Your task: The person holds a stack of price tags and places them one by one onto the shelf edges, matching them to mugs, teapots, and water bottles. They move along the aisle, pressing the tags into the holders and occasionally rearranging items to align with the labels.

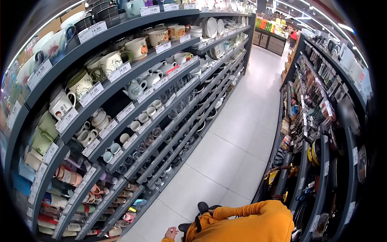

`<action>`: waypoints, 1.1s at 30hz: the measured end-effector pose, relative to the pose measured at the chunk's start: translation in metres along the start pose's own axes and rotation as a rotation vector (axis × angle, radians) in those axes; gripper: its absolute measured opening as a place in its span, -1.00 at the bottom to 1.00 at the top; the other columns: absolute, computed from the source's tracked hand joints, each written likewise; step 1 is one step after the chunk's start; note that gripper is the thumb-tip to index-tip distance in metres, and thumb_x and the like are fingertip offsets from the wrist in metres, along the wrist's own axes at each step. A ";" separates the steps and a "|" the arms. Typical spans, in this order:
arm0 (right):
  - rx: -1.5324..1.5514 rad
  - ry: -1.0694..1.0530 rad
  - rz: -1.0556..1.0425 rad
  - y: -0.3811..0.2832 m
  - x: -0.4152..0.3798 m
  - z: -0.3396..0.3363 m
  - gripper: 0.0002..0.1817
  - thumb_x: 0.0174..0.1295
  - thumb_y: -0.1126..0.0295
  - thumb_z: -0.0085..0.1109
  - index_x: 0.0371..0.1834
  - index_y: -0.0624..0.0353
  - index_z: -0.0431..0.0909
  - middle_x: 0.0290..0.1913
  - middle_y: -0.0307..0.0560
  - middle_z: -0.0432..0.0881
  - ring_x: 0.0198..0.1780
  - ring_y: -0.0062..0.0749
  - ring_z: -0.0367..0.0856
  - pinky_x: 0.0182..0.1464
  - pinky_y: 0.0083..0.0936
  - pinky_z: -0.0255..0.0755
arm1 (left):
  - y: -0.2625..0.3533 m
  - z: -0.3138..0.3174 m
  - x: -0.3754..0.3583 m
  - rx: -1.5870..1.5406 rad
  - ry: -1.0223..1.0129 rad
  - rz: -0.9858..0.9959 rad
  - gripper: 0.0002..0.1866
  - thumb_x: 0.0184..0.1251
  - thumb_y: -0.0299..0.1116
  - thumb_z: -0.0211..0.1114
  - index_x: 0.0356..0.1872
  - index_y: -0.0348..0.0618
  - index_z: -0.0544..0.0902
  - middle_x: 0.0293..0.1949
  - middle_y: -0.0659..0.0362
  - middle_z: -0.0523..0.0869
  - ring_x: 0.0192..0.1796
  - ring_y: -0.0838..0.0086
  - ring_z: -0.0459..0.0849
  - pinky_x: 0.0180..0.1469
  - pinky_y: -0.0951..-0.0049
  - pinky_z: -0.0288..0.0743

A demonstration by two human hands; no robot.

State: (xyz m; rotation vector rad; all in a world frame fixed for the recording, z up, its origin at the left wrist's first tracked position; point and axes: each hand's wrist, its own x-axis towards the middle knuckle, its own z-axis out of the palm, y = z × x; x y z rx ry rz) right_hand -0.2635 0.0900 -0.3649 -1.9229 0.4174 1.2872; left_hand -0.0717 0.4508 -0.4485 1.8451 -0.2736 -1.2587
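My left hand (171, 232) hangs low at the bottom of the head view, beside the orange top (250, 226) I wear. Its fingers are loosely bent and apart, with nothing visible in them. My right arm bends across my front. Only a small part of my right hand (211, 211) shows past the sleeve, close to a dark shoe (203, 207) seen below it. Its fingers are hidden. A dark strap (198, 224) lies against the orange clothing. Neither hand touches the shelves.
On the left, a long grey shelf unit holds mugs (111, 62), teapots (135, 89), plates (210, 28), glasses and bottles (68, 176). Kitchen tools and pans (313, 153) fill the right shelves. A tiled aisle floor (225, 145) runs between them toward a wooden produce stand (268, 41) and a distant person.
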 end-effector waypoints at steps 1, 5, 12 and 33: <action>0.094 0.002 0.035 -0.007 -0.011 -0.004 -0.04 0.18 -0.18 0.06 0.57 -0.21 -0.20 0.44 0.07 0.26 0.39 0.11 0.30 0.34 -0.06 0.25 | -0.006 0.001 0.004 -0.007 0.013 0.039 -0.56 0.45 -0.17 0.13 0.19 -0.25 0.41 0.01 0.01 0.61 -0.14 0.26 0.71 -0.17 0.26 0.63; -0.166 0.024 0.031 -0.033 -0.043 -0.031 -0.32 0.21 -0.10 0.08 0.40 -0.18 0.27 0.29 0.00 0.47 0.28 -0.13 0.47 0.20 -0.19 0.40 | -0.004 0.018 0.006 0.025 0.127 -0.066 -0.58 0.44 -0.03 0.15 0.04 -0.18 0.50 -0.30 0.10 0.79 -0.31 0.49 0.73 -0.20 0.51 0.57; -0.354 0.069 -0.083 -0.010 0.036 -0.039 -0.52 0.08 0.08 0.25 0.10 -0.06 0.61 0.17 -0.06 0.59 0.19 -0.18 0.55 0.07 -0.30 0.49 | 0.073 0.039 0.012 0.164 0.086 -0.098 -0.47 0.42 0.03 0.13 0.19 -0.19 0.45 -0.24 0.11 0.78 -0.18 0.47 0.72 -0.06 0.50 0.55; -0.092 0.306 -0.873 -0.141 -0.229 -0.278 -0.39 0.21 -0.03 0.27 0.22 0.11 0.45 -0.09 0.11 0.68 -0.17 -0.22 0.65 -0.05 -0.35 0.50 | 0.430 0.035 -0.074 -0.111 -0.214 0.680 -0.40 0.48 -0.31 0.13 0.46 -0.14 0.16 0.44 0.13 0.25 0.49 0.31 0.18 0.38 0.33 0.22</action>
